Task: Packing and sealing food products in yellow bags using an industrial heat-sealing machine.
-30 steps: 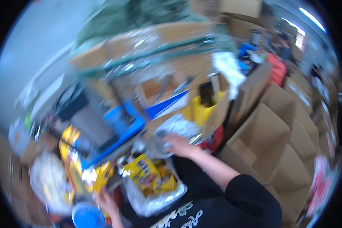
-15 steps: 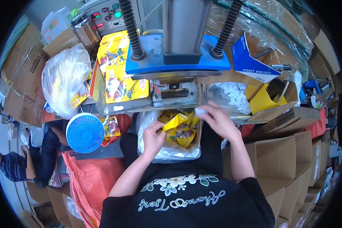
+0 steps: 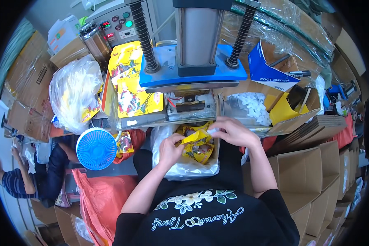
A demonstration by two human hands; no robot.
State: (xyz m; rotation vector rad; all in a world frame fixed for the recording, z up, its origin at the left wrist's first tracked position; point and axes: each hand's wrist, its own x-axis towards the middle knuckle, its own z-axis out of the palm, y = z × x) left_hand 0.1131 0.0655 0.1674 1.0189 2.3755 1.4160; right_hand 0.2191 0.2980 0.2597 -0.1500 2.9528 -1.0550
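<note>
My left hand [image 3: 171, 149] and my right hand [image 3: 230, 130] both hold one yellow printed pouch [image 3: 197, 136] just above my lap. Under it a clear plastic bag [image 3: 184, 166] lies open on my lap with more yellow pouches [image 3: 201, 151] inside. Straight ahead stands a press machine with a blue plate [image 3: 192, 69], two black springs and a metal bed [image 3: 190, 107]. A stack of flat yellow pouches [image 3: 137, 100] lies left of the bed. A tray of small white pieces [image 3: 252, 108] sits close to my right hand.
A blue round fan [image 3: 96, 148] and a full white plastic bag [image 3: 74, 92] are at my left. Cardboard boxes [image 3: 307, 164] stand at my right and far left. An orange bag [image 3: 100, 197] lies low left. Another person [image 3: 24, 180] sits at the far left.
The view swung from blurred and tilted to steady over the machine. My right hand came back from the white pieces and joined my left hand on the yellow pouch.
</note>
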